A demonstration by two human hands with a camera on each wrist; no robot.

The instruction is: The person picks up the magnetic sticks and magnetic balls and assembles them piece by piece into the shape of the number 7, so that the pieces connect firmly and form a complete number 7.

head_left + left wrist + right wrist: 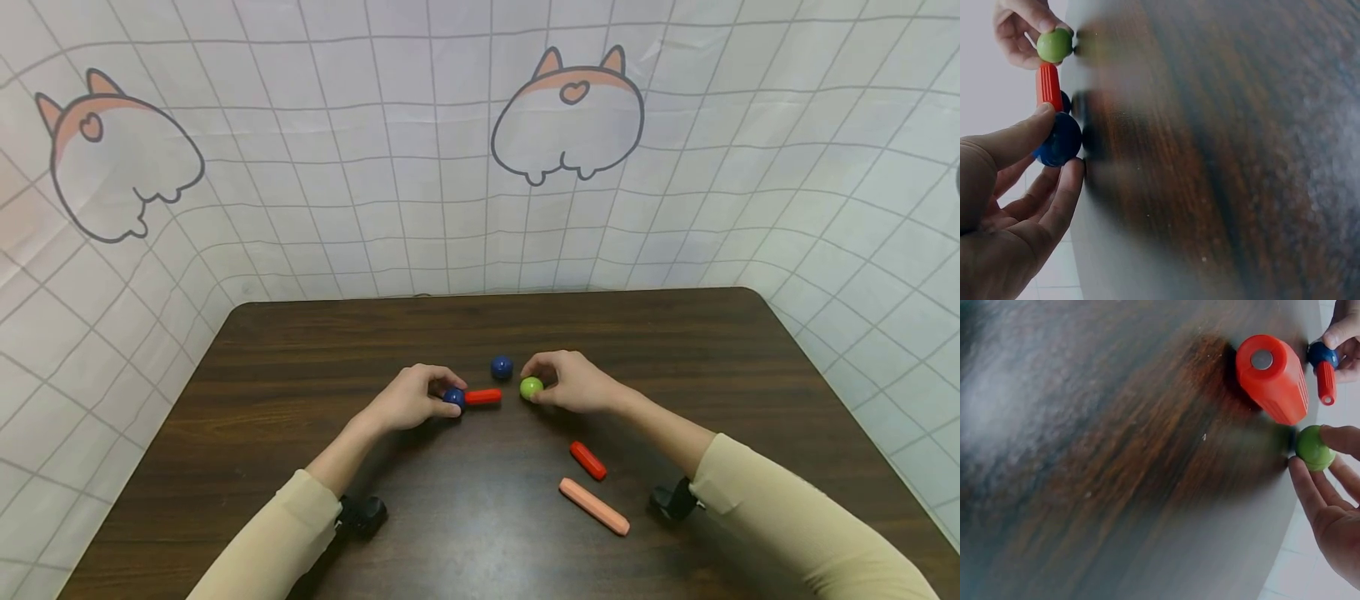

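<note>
My left hand (408,398) pinches a dark blue ball (454,398) between thumb and fingers. A short red magnetic rod (483,397) extends from that ball toward the right, its near end against the ball. To the right, my right hand (577,382) holds a lime green ball (531,388) with thumb and fingertips. In the head view a gap separates the green ball from the rod's free end. Just behind them, a second blue ball (502,367) sits on the table, touched by neither hand; the left wrist view shows it partly hidden.
Nearer the front right lie a loose red rod (588,460) and a longer salmon rod (594,507). The right wrist view shows a round metal disc (1262,359) in the loose red rod's end. A grid-patterned cloth (450,217) hangs behind the dark wooden table (315,333).
</note>
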